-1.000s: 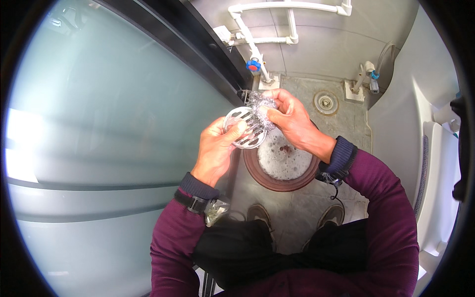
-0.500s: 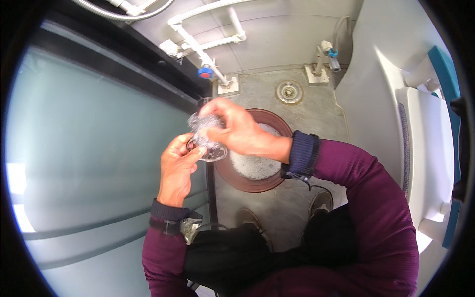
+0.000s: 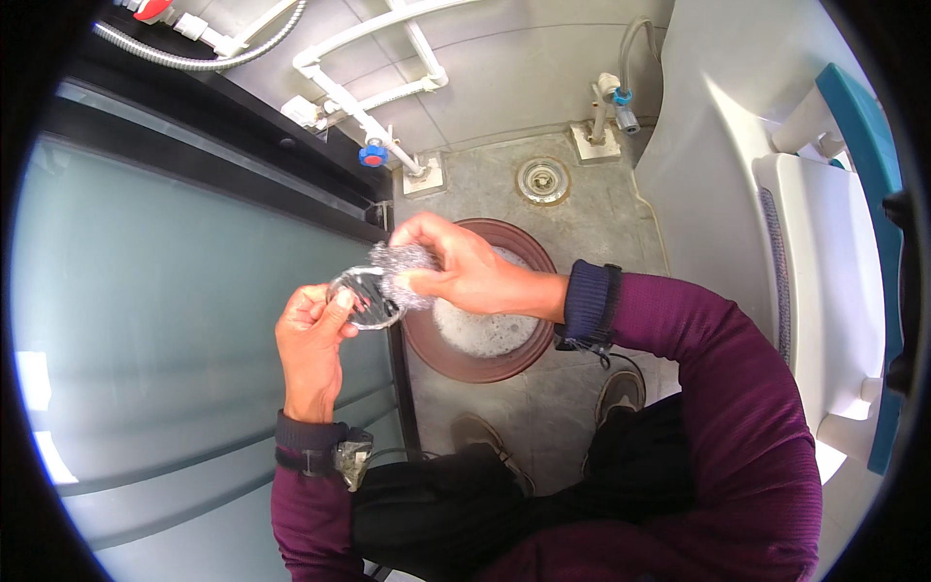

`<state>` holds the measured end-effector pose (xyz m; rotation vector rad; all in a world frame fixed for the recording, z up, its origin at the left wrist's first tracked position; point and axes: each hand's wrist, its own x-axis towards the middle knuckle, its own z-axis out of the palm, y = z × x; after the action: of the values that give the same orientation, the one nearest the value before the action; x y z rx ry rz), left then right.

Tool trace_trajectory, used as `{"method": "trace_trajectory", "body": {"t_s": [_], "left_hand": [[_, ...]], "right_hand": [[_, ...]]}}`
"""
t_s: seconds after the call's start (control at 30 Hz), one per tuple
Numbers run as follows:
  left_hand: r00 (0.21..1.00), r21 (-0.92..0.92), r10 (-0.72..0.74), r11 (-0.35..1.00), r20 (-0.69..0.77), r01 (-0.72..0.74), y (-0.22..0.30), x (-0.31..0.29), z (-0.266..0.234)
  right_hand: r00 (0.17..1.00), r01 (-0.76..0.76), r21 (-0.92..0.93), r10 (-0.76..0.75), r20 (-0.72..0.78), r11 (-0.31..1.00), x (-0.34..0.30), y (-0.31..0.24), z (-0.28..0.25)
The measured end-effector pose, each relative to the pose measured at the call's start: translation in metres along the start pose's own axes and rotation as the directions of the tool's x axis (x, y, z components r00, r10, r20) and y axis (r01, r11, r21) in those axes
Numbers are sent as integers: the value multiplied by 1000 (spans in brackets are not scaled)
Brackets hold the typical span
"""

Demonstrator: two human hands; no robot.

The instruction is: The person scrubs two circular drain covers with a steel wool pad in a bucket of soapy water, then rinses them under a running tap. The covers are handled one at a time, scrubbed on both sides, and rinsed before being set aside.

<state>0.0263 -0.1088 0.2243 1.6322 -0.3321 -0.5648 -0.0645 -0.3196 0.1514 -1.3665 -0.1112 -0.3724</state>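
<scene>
My left hand (image 3: pixel 312 339) pinches the edge of a small round object (image 3: pixel 371 303) with a shiny, clear-looking rim and a dark middle; I cannot tell its exact kind. Bunched in my right hand (image 3: pixel 464 270) is a silvery steel wool scourer (image 3: pixel 403 264), which touches the upper right side of the round object. Both hands are raised at the left side of a reddish-brown basin (image 3: pixel 473 373). White suds (image 3: pixel 485 332) and water lie in the basin. My right hand and wrist cover part of it.
A frosted glass panel (image 3: pixel 194 310) with a black frame runs along the left. Ahead are white pipes (image 3: pixel 369 121), a blue-handled valve (image 3: pixel 372 155) and a round floor drain (image 3: pixel 543 181). A white washing machine-like body (image 3: pixel 708 155) stands at right. My shoes (image 3: pixel 621 393) flank the basin's near side.
My left hand has moved left with the round object, whose face now shows more. The scourer has slid to its right side. The view has shifted slightly.
</scene>
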Motion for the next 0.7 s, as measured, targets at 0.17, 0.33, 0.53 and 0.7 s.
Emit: {"method": "trace_trajectory", "body": {"t_s": [0.17, 0.33, 0.53, 0.7], "left_hand": [[989, -107, -141, 984, 42, 144, 3, 1, 4], [976, 207, -95, 977, 196, 54, 3, -7, 15], [997, 68, -33, 997, 69, 28, -1, -5, 4], [992, -187, -129, 974, -7, 126, -2, 1, -2]], "right_hand": [[1000, -18, 59, 18, -7, 998, 0, -3, -1], [992, 25, -52, -19, 125, 998, 14, -22, 6], [998, -49, -42, 51, 48, 998, 8, -7, 4], [996, -95, 49, 94, 5, 994, -2, 0, 1]]}}
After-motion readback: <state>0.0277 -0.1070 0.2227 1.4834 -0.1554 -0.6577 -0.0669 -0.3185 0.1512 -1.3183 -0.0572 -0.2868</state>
